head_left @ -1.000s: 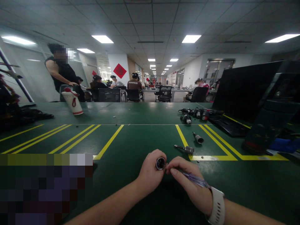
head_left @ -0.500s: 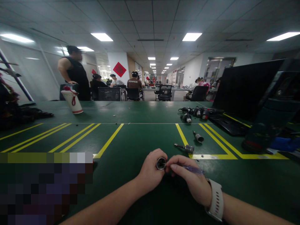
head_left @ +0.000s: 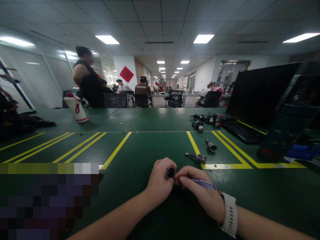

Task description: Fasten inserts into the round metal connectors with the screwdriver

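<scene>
My left hand (head_left: 161, 181) is wrapped round a metal hole saw (head_left: 170, 173), its round hollow end turned up towards me. Close on its right, my right hand (head_left: 200, 190) pinches a screwdriver with a clear purplish handle (head_left: 205, 184). The screwdriver's tip is hidden near the fingertips, beside the rim. Beyond my right hand lies a second hole saw with a long shank (head_left: 197, 157), and past it a third, shorter hole saw (head_left: 211, 145). Two small dark nut-like pieces (head_left: 211, 170) rest by the yellow line.
Power tools (head_left: 200, 125) lie at the back right, near a black laptop or screen (head_left: 260, 96) and a dark bottle (head_left: 285, 133). A white cup (head_left: 77, 109) stands at the back left of the green table (head_left: 140, 146). A person (head_left: 87, 78) stands beyond it; others sit farther off.
The screwdriver's thin shaft showed at the hole saw's opening before; now it is drawn out beside the rim. The standing person has moved right.
</scene>
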